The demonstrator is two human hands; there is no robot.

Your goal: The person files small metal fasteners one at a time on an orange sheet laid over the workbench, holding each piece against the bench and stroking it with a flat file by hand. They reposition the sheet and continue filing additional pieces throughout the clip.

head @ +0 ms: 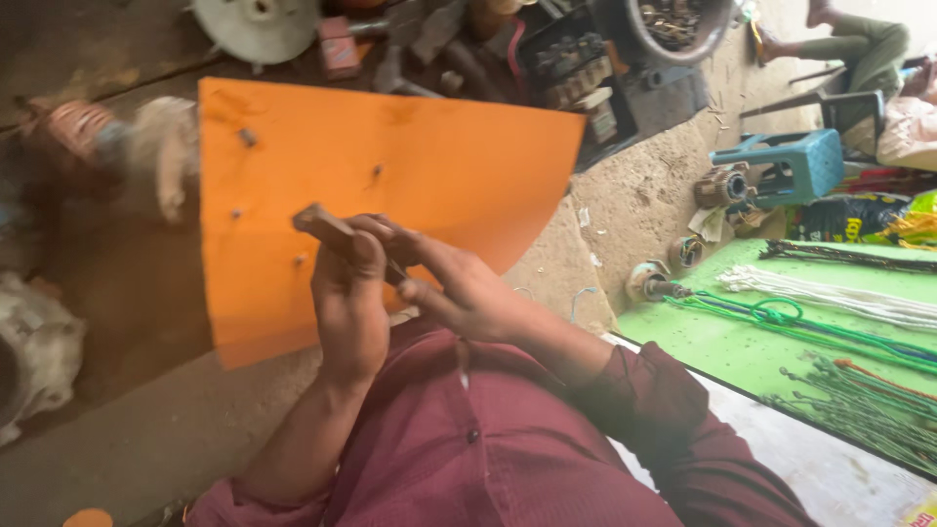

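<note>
Sheet beyond the fingers: plain orange with small dark specks. Block between the fingers: dark brown. Shirt below the fingers: maroon, dark buttons. Mat right of the fingers: bright green. Stool: teal.
</note>
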